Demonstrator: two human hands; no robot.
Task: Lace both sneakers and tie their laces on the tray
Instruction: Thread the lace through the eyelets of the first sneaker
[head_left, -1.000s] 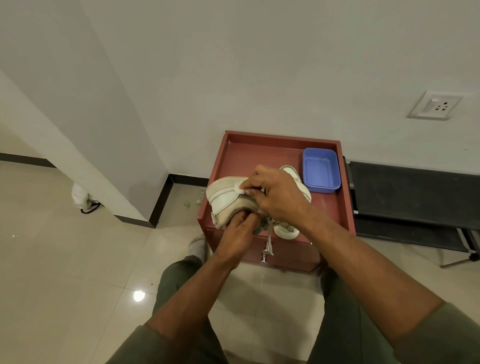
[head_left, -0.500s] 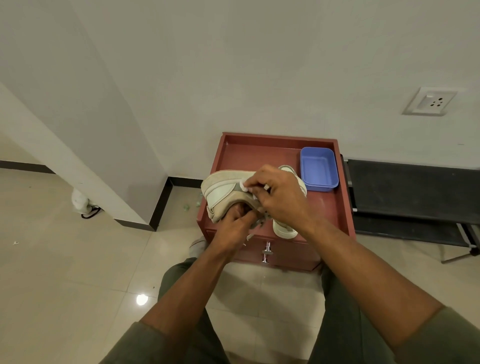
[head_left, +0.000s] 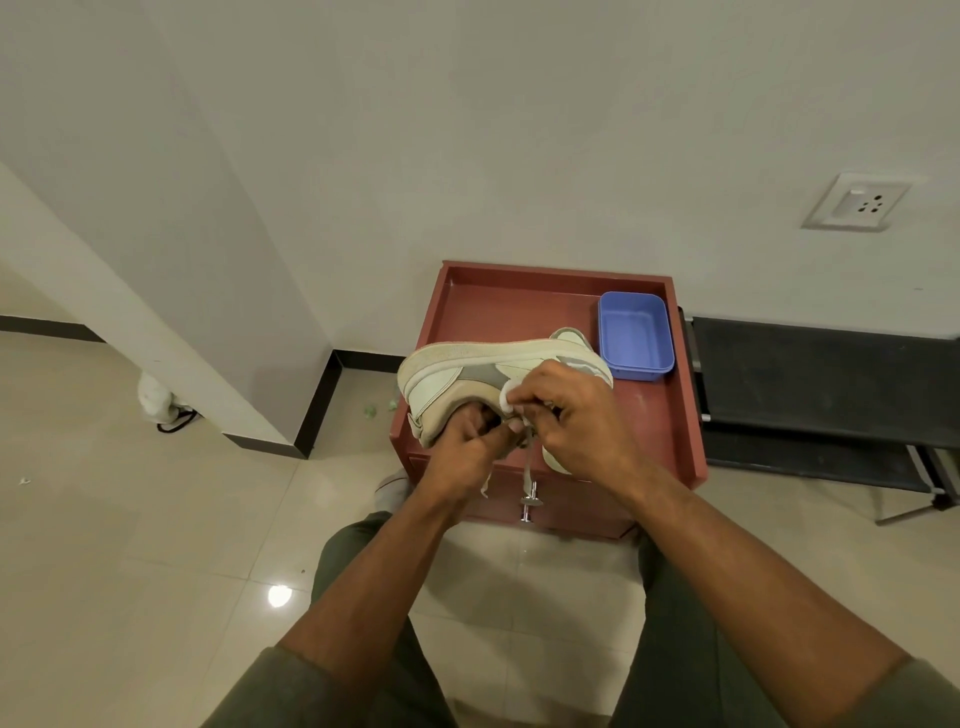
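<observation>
A cream and grey sneaker (head_left: 467, 371) lies tipped on its side above the front left of the red-brown tray (head_left: 519, 306), its sole toward the wall. My left hand (head_left: 465, 452) grips it from below at the opening. My right hand (head_left: 576, 415) pinches the grey lace (head_left: 529, 470) at the eyelets, and a loose lace end hangs down over the tray's front edge. A second pale sneaker (head_left: 555, 457) rests on the tray behind my right hand, mostly hidden.
A blue plastic tub (head_left: 635, 335) stands at the tray's back right. The tray tops a small cabinet with a metal drawer knob (head_left: 529, 506). A black bench (head_left: 821, 384) sits to the right. A wall corner stands at left, and my knees are below.
The held sneaker has been rolled further onto its side, so its sole faces the wall. Both hands stayed at the eyelets, and the lace end hangs lower.
</observation>
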